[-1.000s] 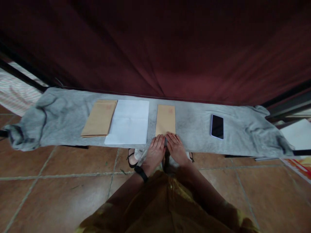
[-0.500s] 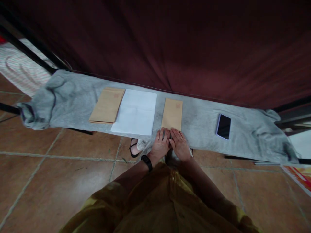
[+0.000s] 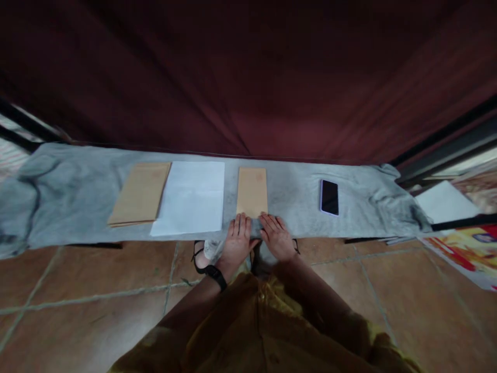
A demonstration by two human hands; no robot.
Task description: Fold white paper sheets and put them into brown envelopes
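Note:
A single brown paper envelope (image 3: 252,190) lies flat on the grey cloth, straight in front of me. My left hand (image 3: 237,237), with a black band on its wrist, rests its outstretched fingers at the envelope's near left corner. At the near right corner lie the flat fingers of my right hand (image 3: 277,238). Neither hand grips anything. Left of the envelope are white paper sheets (image 3: 190,197), and beyond them a stack of brown envelopes (image 3: 140,192) overlaps their left edge.
Grey cloth (image 3: 295,197) covers the narrow bench, bunched at both ends. A phone (image 3: 329,197) in a purple case lies to the right. Behind hangs a dark red curtain (image 3: 248,77). Dark metal bars (image 3: 446,140) and a colourful printed sheet (image 3: 466,251) are at the right.
My hands have moved apart, from close together at the middle of the envelope's near edge to its two corners. The view has shifted, so the bench items appear further left.

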